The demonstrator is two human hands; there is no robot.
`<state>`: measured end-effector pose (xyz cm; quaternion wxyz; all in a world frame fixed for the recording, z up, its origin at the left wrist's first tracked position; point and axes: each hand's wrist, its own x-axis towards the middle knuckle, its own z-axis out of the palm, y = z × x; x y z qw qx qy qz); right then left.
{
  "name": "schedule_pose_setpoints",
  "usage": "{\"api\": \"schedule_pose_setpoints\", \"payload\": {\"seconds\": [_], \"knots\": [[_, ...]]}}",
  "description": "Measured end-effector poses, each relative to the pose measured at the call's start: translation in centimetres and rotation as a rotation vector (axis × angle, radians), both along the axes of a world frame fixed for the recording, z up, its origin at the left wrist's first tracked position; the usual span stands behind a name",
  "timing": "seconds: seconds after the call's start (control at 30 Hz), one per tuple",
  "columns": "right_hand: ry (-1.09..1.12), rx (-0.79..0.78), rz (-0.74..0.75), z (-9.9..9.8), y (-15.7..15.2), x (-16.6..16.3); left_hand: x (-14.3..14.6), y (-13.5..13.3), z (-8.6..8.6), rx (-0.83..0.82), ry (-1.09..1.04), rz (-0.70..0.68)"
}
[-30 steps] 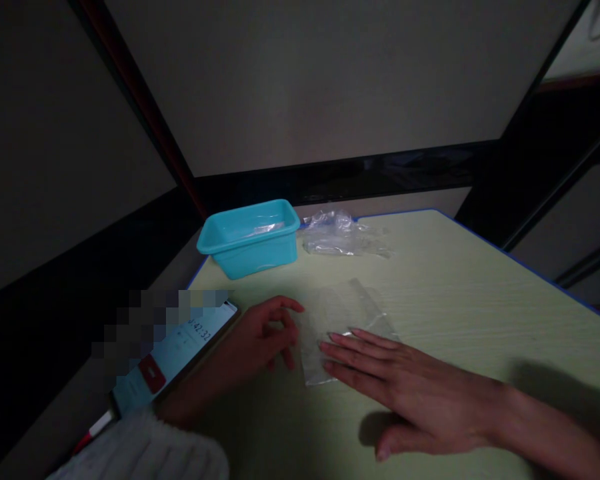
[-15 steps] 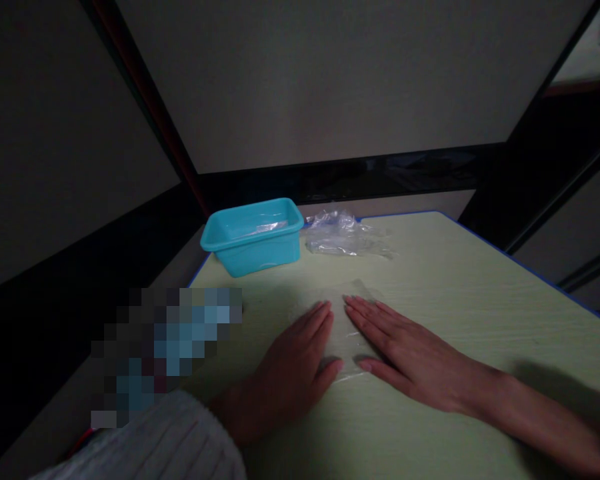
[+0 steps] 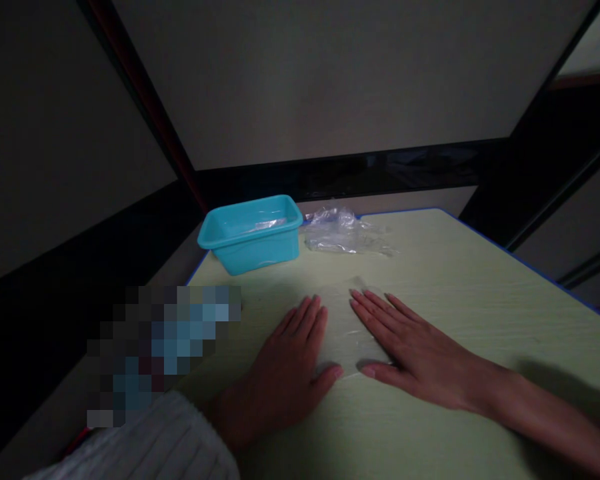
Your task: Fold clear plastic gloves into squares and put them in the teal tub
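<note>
A thin clear plastic bag or sheet (image 3: 341, 333) lies flat on the pale green table (image 3: 460, 287), with faint creases near its lower edge. My left hand (image 3: 290, 367) rests palm down over its left side, fingers stretched forward and thumb pointing right. On the right side, my right hand (image 3: 413, 350) lies flat too, fingers extended and a little spread. Both thumbs nearly meet at the near edge of the plastic. Parts of the sheet are hidden under the hands.
A turquoise plastic basin (image 3: 260, 250) stands at the table's far left, with clear plastic inside. Beside it lies a crumpled heap of clear plastic bags (image 3: 347, 233). A blurred-out patch (image 3: 180, 340) covers something at the left edge. A wall panel (image 3: 330, 87) rises behind.
My hands have slid slightly apart, the left one leftward and the right one rightward, with fingers spread a bit more. The plastic between them looks flatter.
</note>
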<state>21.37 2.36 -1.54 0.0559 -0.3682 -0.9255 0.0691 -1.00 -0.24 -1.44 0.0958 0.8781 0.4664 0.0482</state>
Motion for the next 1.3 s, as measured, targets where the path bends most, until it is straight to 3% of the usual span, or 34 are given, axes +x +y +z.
{"api": "schedule_pose_setpoints", "payload": {"seconds": [0.2,0.4,0.53,0.67,0.9,1.13,1.23,1.3], "knots": [[-0.043,-0.048,-0.034,0.0,0.2,0.8,0.0,0.1,-0.1,-0.010,0.007,0.049],[0.024,-0.109,0.041,0.5,0.9,2.1,-0.3,0.3,-0.1,-0.049,-0.069,0.082],[0.091,-0.052,-0.063,1.7,1.8,1.6,-0.3,0.5,0.1,-0.029,-0.153,0.132],[0.075,0.041,-0.060,1.5,2.8,0.8,-0.1,0.6,0.2,-0.008,-0.156,0.086],[-0.020,0.022,0.027,0.1,3.4,0.9,-0.3,0.7,0.1,-0.028,-0.056,-0.014],[-0.070,0.010,-0.024,0.2,3.5,1.0,-0.2,0.8,0.4,-0.038,0.011,0.016],[-0.051,-0.003,-0.021,0.5,3.4,1.0,-0.4,1.0,0.3,-0.061,-0.046,0.053],[-0.008,0.005,0.025,0.9,3.3,1.1,-0.9,1.4,0.3,-0.055,-0.193,0.104]]}}
